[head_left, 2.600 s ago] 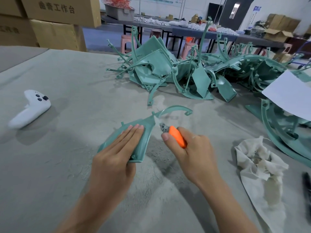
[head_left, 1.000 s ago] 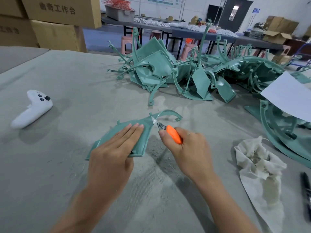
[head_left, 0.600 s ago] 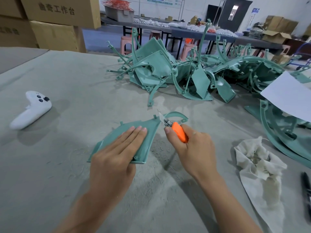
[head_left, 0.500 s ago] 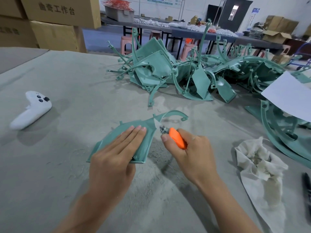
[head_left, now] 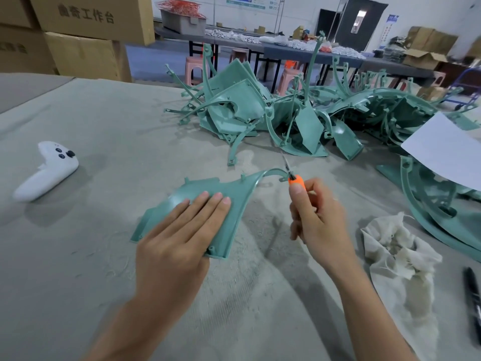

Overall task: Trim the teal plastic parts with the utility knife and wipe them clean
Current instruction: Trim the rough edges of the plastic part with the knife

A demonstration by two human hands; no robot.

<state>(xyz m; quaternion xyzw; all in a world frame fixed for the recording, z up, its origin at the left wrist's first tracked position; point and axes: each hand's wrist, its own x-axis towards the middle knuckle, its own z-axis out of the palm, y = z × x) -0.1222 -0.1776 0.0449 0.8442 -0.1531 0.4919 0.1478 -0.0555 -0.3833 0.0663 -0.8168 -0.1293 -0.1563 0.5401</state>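
Utility knife [head_left: 295, 181] mostly buried in the curled right hand [head_left: 321, 225]; only the orange nose and thin blade show, blade at the teal part's [head_left: 235, 190] curved tip, centre frame. Left hand [head_left: 177, 238] flat, fingers straight, pressing the part onto the table [head_left: 104, 126] and covering its middle.

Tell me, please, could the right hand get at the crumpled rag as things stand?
Probably yes: the rag lies just right of the right hand, with nothing standing between them. That hand grips the utility knife, though, so it would likely have to set that down first.
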